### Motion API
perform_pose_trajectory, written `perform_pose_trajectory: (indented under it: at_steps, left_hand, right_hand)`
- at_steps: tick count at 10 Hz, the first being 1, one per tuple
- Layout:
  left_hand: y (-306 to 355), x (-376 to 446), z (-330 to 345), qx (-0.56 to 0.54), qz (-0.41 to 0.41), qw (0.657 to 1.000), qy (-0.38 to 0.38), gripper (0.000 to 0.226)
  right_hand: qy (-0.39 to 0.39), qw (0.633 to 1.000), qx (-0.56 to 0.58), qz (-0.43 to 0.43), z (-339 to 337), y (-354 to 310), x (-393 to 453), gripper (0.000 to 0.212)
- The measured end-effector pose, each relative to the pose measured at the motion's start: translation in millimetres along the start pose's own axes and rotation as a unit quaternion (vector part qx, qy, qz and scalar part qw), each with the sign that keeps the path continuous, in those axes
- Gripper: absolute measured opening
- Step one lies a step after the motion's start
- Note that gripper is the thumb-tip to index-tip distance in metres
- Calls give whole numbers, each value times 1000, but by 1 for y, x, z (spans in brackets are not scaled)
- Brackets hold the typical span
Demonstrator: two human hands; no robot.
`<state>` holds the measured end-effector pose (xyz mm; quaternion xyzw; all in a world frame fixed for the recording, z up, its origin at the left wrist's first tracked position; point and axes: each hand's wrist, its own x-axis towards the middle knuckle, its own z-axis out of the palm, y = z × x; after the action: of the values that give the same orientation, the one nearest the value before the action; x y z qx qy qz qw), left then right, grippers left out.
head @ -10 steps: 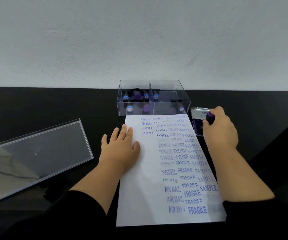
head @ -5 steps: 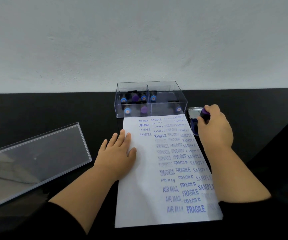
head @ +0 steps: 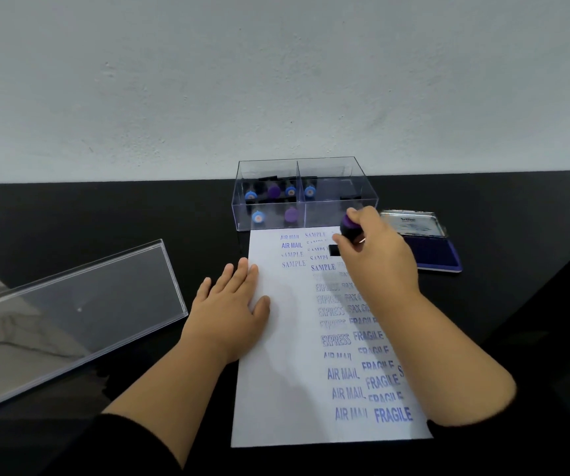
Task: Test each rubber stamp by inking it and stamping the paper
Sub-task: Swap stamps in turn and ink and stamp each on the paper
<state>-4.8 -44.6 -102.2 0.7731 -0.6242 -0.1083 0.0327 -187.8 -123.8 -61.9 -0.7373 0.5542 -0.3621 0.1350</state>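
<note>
Black tabletop [head: 70,214] against a pale plaster wall [head: 276,80], seen from the head view; white paper [head: 283,389] taken as landmark for all placements

Just beyond the paper's far edge: clear divided box [head: 331,173] holding blue- and purple-capped stamps. Just right of the paper's far corner: open ink pad [head: 431,252], lid raised. Well left of the paper: clear box lid [head: 70,314], lying flat

Left hand [head: 228,310]: fingers straight, flat, pressing on the paper's left margin, partly on the tabletop. Right hand [head: 376,255]: grip curled round the purple-knobbed rubber stamp [head: 350,228], dark base over the far right part of the paper among SAMPLE prints; contact with the sheet not certain

Step judged as: placing an inked print. For a clean result: base kept level, lowered straight, pressed evenly without rocking, lifted vertically to avoid smearing; bare patch preferable, since the right columns are already crowded with AIR MAIL, EXPRESS and FRAGILE prints; left-hand pressure useful against sheet lift
</note>
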Motion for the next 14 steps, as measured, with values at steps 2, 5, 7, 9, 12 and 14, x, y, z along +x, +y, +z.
perform_pose_trajectory:
  at_steps: [2, 5, 7, 9, 12, 14]
  left_hand:
    - [1, 1, -1, -10, -6, 1000, 0, 59]
    - [0, 2, 0, -14, -6, 1000, -2, 59]
    - [0, 2, 0, -14, -3, 1000, -5, 58]
    - [0, 2, -1, -13, -1, 1000, -9, 58]
    - [-1, 1, -1, -11, 3, 1000, -11, 58]
    - [-1, 2, -1, -9, 2, 1000, -9, 58]
  right_hand:
    - [-69, 997, 6, -43, 18, -20, -1, 22]
    - [-74, 996, 32, -41, 35, -21, -4, 25]
    - [-92, 994, 32, -51, 41, -21, -8, 21]
    - [-99, 994, 21, -52, 44, -20, -9, 18]
    - [-91, 994, -25, -56, 46, -25, -12, 16]
    - [-90, 993, -38, -73, 47, -25, -13, 16]
